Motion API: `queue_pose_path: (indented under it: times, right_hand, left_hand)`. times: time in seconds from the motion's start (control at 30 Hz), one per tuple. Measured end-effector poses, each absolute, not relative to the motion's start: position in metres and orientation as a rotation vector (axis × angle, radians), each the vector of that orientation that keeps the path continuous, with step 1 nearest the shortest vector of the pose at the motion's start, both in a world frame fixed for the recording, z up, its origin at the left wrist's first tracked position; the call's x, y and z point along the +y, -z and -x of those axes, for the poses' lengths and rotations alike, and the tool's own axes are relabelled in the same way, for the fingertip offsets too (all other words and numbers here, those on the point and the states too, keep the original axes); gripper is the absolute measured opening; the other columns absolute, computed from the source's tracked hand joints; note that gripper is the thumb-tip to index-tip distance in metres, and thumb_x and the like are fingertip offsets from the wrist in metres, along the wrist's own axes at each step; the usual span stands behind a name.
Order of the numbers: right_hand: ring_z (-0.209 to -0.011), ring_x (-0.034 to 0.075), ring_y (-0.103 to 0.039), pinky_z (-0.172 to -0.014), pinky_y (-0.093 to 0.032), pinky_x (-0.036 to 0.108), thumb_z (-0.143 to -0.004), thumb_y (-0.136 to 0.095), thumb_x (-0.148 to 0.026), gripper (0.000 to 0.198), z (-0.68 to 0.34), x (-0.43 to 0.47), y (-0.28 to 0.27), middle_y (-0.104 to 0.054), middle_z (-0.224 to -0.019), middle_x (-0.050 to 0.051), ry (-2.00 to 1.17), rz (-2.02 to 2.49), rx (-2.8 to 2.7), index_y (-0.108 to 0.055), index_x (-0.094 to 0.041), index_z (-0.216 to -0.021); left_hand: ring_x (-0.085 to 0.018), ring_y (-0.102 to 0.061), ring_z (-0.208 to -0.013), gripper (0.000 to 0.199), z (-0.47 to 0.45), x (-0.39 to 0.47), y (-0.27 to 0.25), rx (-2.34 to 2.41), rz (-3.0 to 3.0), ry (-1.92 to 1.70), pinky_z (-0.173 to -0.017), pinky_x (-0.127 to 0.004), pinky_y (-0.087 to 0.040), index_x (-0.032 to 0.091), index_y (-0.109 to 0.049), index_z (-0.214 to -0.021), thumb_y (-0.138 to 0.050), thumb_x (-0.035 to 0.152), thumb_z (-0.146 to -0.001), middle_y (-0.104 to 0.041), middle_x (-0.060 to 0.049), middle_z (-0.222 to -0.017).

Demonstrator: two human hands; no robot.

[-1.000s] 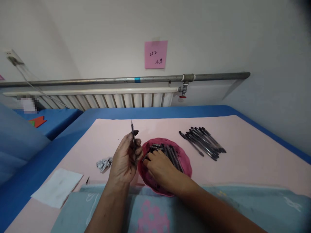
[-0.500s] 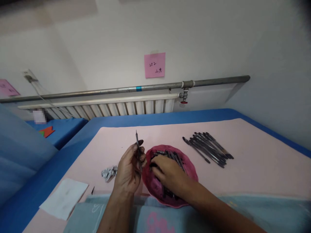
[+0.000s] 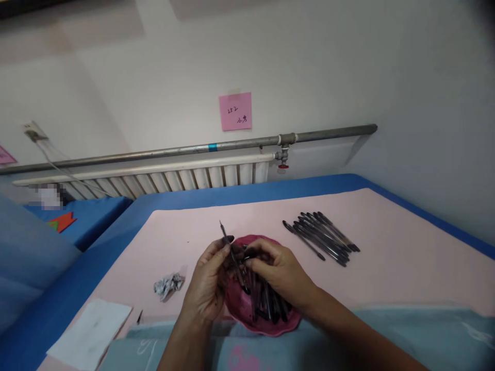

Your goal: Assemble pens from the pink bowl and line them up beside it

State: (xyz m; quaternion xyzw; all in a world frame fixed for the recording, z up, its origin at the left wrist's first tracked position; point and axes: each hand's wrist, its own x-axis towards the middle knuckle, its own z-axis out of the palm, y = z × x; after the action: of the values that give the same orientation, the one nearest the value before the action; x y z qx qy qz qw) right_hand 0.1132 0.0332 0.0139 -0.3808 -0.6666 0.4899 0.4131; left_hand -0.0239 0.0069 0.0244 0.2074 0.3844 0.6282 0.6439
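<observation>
My left hand (image 3: 211, 281) is closed around a slim dark ballpoint pen (image 3: 233, 257), its bare writing tip pointing up and away from me. Close beside it, my right hand (image 3: 280, 268) pinches a small black piece (image 3: 247, 253) near the pen's shaft; fingers hide most of it, so its kind is unclear. Both hands are over the far left part of a pink bowl (image 3: 266, 330). Several dark pens (image 3: 266, 304) and small black parts lie inside the bowl. Dark smudges mark my fingertips.
Capped black pens (image 3: 323, 237) lie in a row at the right on the pink table cover (image 3: 406, 257). To the left are a crumpled grey wad (image 3: 168, 286), a white paper (image 3: 91, 332) and a small dark tip (image 3: 139, 316). A radiator (image 3: 185, 178) stands behind.
My right hand has come up out of the bowl's contents, moving to the pen in my left hand with a small black piece. The pen now leans more to the left.
</observation>
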Motion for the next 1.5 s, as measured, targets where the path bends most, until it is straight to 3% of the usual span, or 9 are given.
queue_pose_path:
  times: [0.13, 0.33, 0.4, 0.5, 0.6, 0.97, 1.27, 1.5]
  right_hand:
    - [-0.078, 0.014, -0.060, -0.072, -0.049, 0.027, -0.068, -0.054, -0.016, 0.017, -0.114, 0.035, -0.014, -0.063, -0.080, -0.001, -1.345, 0.930, -1.444, -0.057, -0.020, -0.084]
    - [-0.046, 0.009, -0.050, -0.049, -0.043, 0.022, -0.071, -0.046, -0.015, 0.015, -0.118, 0.037, -0.010, -0.054, -0.057, -0.006, -1.409, 1.034, -1.448, -0.050, -0.020, -0.084]
    - [-0.051, 0.010, -0.052, -0.051, -0.043, 0.022, -0.067, -0.046, -0.010, 0.020, -0.118, 0.037, -0.005, -0.055, -0.059, -0.005, -1.284, 1.072, -1.633, -0.052, -0.020, -0.084]
    - [-0.069, 0.013, -0.058, -0.060, -0.045, 0.024, -0.064, -0.046, -0.004, 0.031, -0.118, 0.034, 0.000, -0.062, -0.079, 0.000, -1.103, 1.041, -1.889, -0.055, -0.020, -0.088]
    - [-0.072, 0.014, -0.059, -0.062, -0.046, 0.024, -0.065, -0.045, -0.004, 0.036, -0.116, 0.031, 0.001, -0.063, -0.083, 0.000, -1.134, 1.014, -1.924, -0.054, -0.021, -0.096]
    - [-0.067, 0.014, -0.059, -0.059, -0.046, 0.025, -0.069, -0.050, -0.008, 0.029, -0.116, 0.027, -0.001, -0.062, -0.075, -0.001, -1.192, 1.027, -1.817, -0.053, -0.021, -0.095]
    - [-0.059, 0.012, -0.056, -0.054, -0.044, 0.024, -0.074, -0.051, -0.012, 0.010, -0.121, 0.025, 0.003, -0.058, -0.068, -0.003, -1.108, 1.026, -1.814, -0.051, -0.022, -0.078]
    - [-0.046, 0.010, -0.053, -0.046, -0.042, 0.024, -0.081, -0.042, -0.017, 0.009, -0.119, 0.024, 0.004, -0.057, -0.063, -0.004, -1.363, 0.940, -1.720, -0.047, -0.023, -0.086]
  left_hand:
    - [-0.015, -0.066, -0.064, 0.020, 0.020, 0.007, -0.023, 0.884, -0.466, -1.408, -0.057, -0.022, -0.050, 0.014, -0.064, -0.083, -0.071, 0.015, -0.064, -0.070, -0.005, -0.072]
    - [-0.015, -0.067, -0.068, 0.016, 0.024, 0.009, -0.021, 0.874, -0.421, -1.442, -0.057, -0.021, -0.052, 0.014, -0.062, -0.081, -0.069, 0.011, -0.066, -0.071, -0.006, -0.076]
    - [-0.016, -0.067, -0.071, 0.015, 0.027, 0.010, -0.021, 0.901, -0.388, -1.489, -0.057, -0.023, -0.053, 0.014, -0.062, -0.078, -0.068, 0.010, -0.066, -0.071, -0.005, -0.078]
    - [-0.015, -0.067, -0.071, 0.014, 0.030, 0.012, -0.021, 0.937, -0.372, -1.545, -0.059, -0.024, -0.054, 0.015, -0.061, -0.078, -0.067, 0.009, -0.067, -0.071, -0.005, -0.078]
    - [-0.014, -0.066, -0.068, 0.014, 0.029, 0.011, -0.022, 0.946, -0.402, -1.574, -0.061, -0.024, -0.053, 0.015, -0.061, -0.078, -0.068, 0.011, -0.066, -0.071, -0.004, -0.078]
    - [-0.015, -0.067, -0.072, 0.022, 0.021, 0.008, -0.024, 1.015, -0.561, -1.658, -0.064, -0.023, -0.052, 0.015, -0.059, -0.081, -0.072, 0.019, -0.064, -0.071, -0.004, -0.079]
    - [-0.012, -0.065, -0.067, 0.022, 0.021, 0.008, -0.023, 1.052, -0.633, -1.677, -0.064, -0.023, -0.051, 0.015, -0.059, -0.079, -0.073, 0.021, -0.064, -0.069, -0.002, -0.075]
    - [-0.011, -0.063, -0.064, 0.025, 0.021, 0.008, -0.023, 1.063, -0.578, -1.672, -0.060, -0.021, -0.051, 0.013, -0.058, -0.078, -0.074, 0.021, -0.061, -0.068, -0.002, -0.073]
